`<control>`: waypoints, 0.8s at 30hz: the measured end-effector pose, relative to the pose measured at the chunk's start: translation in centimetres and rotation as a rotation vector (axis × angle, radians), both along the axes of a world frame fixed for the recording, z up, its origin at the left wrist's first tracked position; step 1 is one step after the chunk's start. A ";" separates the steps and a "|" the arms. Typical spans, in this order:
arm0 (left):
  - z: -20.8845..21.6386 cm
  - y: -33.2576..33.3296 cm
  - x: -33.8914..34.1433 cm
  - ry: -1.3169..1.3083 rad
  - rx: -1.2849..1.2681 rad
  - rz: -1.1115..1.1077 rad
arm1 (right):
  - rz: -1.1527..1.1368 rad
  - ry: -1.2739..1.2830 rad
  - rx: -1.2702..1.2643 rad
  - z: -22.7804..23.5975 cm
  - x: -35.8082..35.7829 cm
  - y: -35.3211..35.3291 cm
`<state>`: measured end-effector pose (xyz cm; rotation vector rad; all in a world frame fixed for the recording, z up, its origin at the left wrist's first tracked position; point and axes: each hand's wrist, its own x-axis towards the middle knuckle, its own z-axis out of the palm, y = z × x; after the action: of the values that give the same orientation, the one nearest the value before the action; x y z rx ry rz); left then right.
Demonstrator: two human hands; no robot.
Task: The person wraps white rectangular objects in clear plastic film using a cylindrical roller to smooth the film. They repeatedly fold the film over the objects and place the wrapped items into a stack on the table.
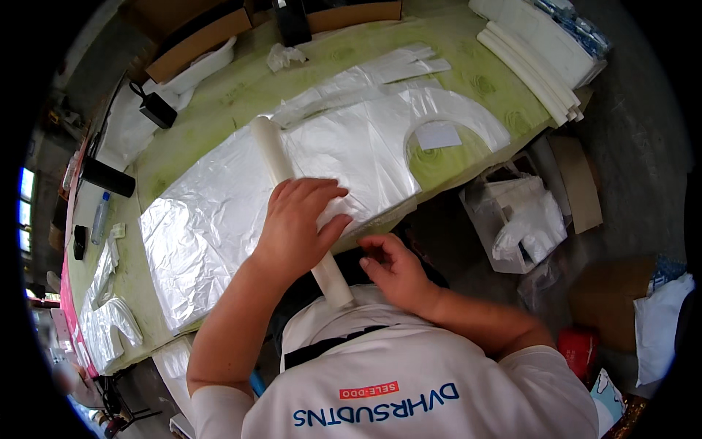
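A pale tube (272,150) lies slantwise across a flat stack of shiny, clear-white plastic film (197,241), its near end reaching over the table edge to my shirt. Over the tube's middle is my left hand (300,216), palm down, with its fingers bent loosely across it and the thumb held apart. My right hand (401,274) hovers off the table edge, right of the tube's near end; its fingers are half curled, with a gap to the thumb and nothing visible between. The film has a rounded cut-out at its right end, where a small white card (439,136) lies.
More pale tubes (530,69) lie at the far right. A black speaker-like box (157,110), a black cylinder (108,177) and a clear bottle (100,218) stand or lie at the left. Below the right edge, a bin (504,256) holds crumpled plastic, near cardboard boxes (610,300).
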<state>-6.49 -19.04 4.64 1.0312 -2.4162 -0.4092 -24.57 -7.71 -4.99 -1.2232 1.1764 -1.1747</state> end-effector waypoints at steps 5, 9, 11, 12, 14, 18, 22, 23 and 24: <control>-0.8 -2.9 -6.4 -0.108 0.255 -0.027 | 0.176 0.017 0.017 0.4 -1.0 0.4; -1.9 -5.3 -7.3 -0.175 0.494 0.052 | 0.149 0.004 0.058 -0.4 -2.5 1.1; -2.1 -5.6 -7.1 -0.119 0.572 0.110 | 0.091 -0.065 0.137 -1.4 -3.4 1.3; -2.2 -5.6 -6.9 -0.095 0.614 0.127 | 0.064 -0.099 0.176 -1.7 -3.7 1.4; -2.3 -5.8 -6.7 -0.042 0.694 0.158 | 0.038 -0.064 0.121 -1.2 -4.1 1.3; -1.8 -5.9 -6.2 0.073 0.902 0.254 | 0.005 0.176 -0.298 0.8 -5.4 -0.2; -1.8 -5.9 -6.0 0.149 0.943 0.265 | -0.061 0.340 -0.660 3.4 -6.1 -3.1; -1.6 -5.8 -6.1 0.156 0.952 0.261 | -0.075 0.371 -0.698 3.6 -6.3 -3.8; -1.7 -5.8 -6.2 0.142 0.903 0.237 | -0.090 0.402 -0.736 3.8 -6.5 -4.3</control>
<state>-12.74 -24.85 2.93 1.5424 -1.9262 -1.5010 -31.03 -12.05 -1.23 -2.0501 1.1203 -1.5444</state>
